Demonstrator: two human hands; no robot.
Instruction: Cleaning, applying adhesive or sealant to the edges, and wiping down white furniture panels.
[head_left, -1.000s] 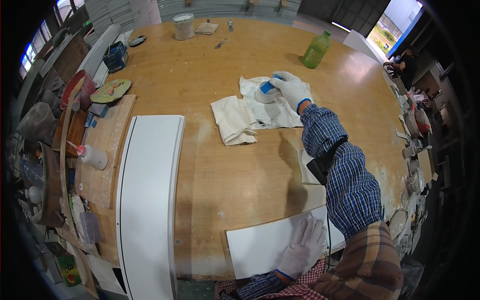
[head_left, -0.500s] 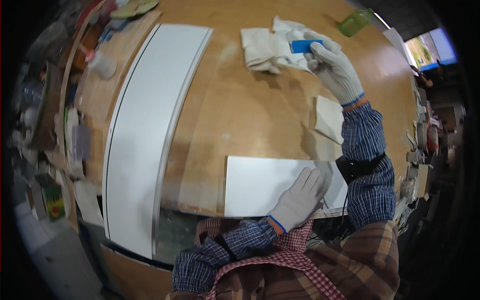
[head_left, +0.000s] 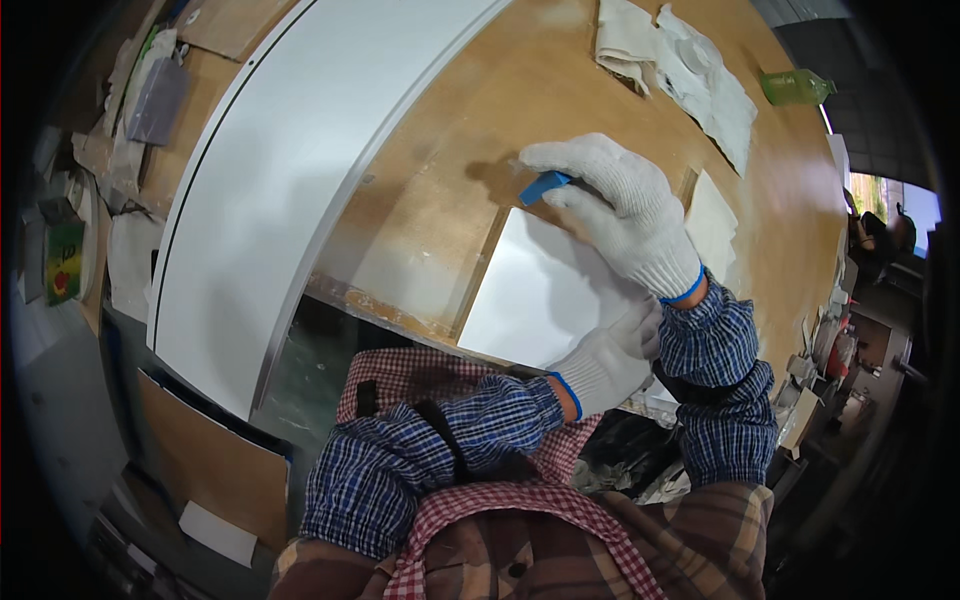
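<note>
My right hand (head_left: 615, 205), in a white knit glove, grips a small blue object (head_left: 544, 186) and holds it at the far corner of a white rectangular tile (head_left: 535, 295) lying on the wooden table (head_left: 500, 100). My left hand (head_left: 610, 360), also gloved, rests flat on the tile's near right part, partly hidden under my right forearm. Both sleeves are blue checked.
A long white panel (head_left: 290, 180) lies on the table to the left. Crumpled white cloths (head_left: 680, 70) and a green bottle (head_left: 797, 87) sit at the far side. A second white tile (head_left: 712, 225) lies right of my hand. Cluttered shelves (head_left: 70, 220) run along the left.
My right hand has carried the blue object from the cloths back to the tile's far corner. The view has tilted down and closer; my left hand stays on the tile.
</note>
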